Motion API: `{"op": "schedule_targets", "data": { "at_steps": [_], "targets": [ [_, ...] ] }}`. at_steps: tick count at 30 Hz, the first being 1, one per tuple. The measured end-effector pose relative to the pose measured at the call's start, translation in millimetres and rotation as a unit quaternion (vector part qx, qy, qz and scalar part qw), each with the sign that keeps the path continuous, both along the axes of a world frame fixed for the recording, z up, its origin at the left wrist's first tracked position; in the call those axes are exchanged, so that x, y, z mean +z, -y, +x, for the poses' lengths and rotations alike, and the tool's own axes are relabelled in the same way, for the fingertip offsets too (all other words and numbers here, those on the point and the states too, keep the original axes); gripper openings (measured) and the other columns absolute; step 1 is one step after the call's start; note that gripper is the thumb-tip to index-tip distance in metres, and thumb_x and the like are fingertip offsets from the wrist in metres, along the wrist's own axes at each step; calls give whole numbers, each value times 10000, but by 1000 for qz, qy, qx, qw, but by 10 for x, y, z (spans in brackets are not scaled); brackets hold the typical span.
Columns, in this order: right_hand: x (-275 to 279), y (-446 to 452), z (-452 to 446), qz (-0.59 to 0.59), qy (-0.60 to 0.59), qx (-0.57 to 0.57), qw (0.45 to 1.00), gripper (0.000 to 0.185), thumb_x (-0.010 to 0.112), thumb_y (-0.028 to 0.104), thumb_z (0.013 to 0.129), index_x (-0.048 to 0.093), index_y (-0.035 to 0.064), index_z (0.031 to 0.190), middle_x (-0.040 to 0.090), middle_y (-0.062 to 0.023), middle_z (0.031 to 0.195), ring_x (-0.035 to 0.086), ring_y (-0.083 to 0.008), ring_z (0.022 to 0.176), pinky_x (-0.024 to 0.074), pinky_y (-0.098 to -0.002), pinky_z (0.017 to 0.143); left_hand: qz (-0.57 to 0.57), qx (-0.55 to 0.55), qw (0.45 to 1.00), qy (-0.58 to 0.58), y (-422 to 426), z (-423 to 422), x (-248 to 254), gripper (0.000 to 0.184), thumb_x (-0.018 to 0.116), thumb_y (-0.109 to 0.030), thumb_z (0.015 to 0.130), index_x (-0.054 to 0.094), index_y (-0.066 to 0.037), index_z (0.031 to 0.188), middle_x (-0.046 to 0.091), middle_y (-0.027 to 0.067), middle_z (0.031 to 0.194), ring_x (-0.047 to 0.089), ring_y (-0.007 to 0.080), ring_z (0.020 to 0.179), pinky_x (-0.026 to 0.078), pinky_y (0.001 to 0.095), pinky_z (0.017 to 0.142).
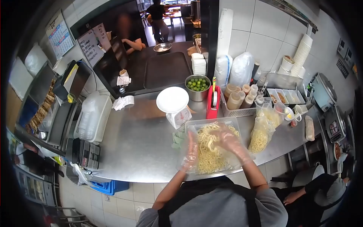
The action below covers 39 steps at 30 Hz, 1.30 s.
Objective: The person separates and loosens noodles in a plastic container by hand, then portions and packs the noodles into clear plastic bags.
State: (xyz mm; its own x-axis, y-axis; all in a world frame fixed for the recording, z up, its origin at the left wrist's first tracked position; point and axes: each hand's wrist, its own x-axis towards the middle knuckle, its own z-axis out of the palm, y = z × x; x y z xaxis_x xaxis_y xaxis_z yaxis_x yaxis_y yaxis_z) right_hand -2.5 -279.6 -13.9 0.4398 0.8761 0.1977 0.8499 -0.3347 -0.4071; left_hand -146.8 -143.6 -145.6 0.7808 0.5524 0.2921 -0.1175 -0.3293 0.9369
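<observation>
Yellow noodles [212, 160] could spill over the right edge of the tub [237, 123] if your blurred right hand [231, 142], grip unclear, lifts sharply; your left hand [191, 150] is open.

My one head-worn view looks forward and steeply down over the counter [128, 151] and my hands.
</observation>
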Motion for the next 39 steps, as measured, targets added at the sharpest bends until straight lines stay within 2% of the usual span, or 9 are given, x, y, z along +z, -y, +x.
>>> {"op": "schedule_targets", "data": {
  "at_steps": [4,8,9,14,19,24,28,31,39],
  "targets": [
    [-19,-147,-302,-257,-84,-59,961,486,670,346,748,564,201,1200,354,-164,1387,472,-349,1179,393,-410,999,100,-23,988,-112,39,24,384,714,451,-210,924,9,-13,1449,125,177,1503,144,288,1387,121,345,1122],
    [-1746,-113,136,-3,54,27,998,350,607,202,791,591,149,1136,493,-155,1253,478,-330,1171,411,-444,959,159,-6,982,-103,-25,130,-111,726,445,-251,930,-5,-11,1447,73,179,1511,82,279,1398,76,353,1130],
    [-1529,-27,145,43,-137,14,990,344,613,150,765,604,138,1108,532,-147,1202,491,-331,1155,419,-434,945,116,-10,989,-94,-48,142,-106,734,443,-266,932,-16,-12,1446,48,176,1515,63,277,1401,66,355,1131],
    [101,86,127,78,-80,-15,994,387,634,81,701,609,78,1087,626,-143,1016,588,-318,983,458,-400,872,33,58,996,-53,181,137,242,593,335,-256,976,83,6,1444,183,158,1486,199,256,1362,135,342,1118],
    [-785,9,22,62,-148,78,984,480,615,285,789,522,171,1246,543,-134,1189,511,-266,1131,424,-388,928,101,36,994,-37,-31,144,-149,513,278,-191,990,129,8,1439,280,146,1448,304,236,1311,234,325,1090],
    [18,757,-634,124,-215,-182,951,656,583,471,830,353,228,1394,482,-157,1295,460,-304,1203,398,-397,975,261,-74,960,-76,7,22,82,509,249,-193,1000,92,-3,1444,158,138,1496,194,225,1362,153,323,1120],
    [-736,1886,-674,483,-46,-517,705,325,545,183,867,559,51,1165,614,-175,1110,604,-293,1017,465,-392,862,249,-96,963,-44,-64,90,-53,522,252,-214,999,74,-9,1445,130,138,1499,168,228,1367,138,327,1122],
    [-1674,2536,-485,162,-162,-718,658,396,504,238,868,518,14,1194,583,-259,1090,566,-388,1028,444,-434,892,204,-107,973,-17,-114,162,-144,533,255,-229,998,61,-14,1445,109,138,1502,148,229,1371,126,329,1124],
    [-2898,2521,-2,83,-159,-696,695,640,547,94,806,293,32,1390,585,-264,1107,601,-350,951,461,-392,865,68,-120,990,15,-206,173,-266,563,261,-271,997,26,-26,1447,52,138,1508,97,234,1382,95,336,1127]
  ]
}}
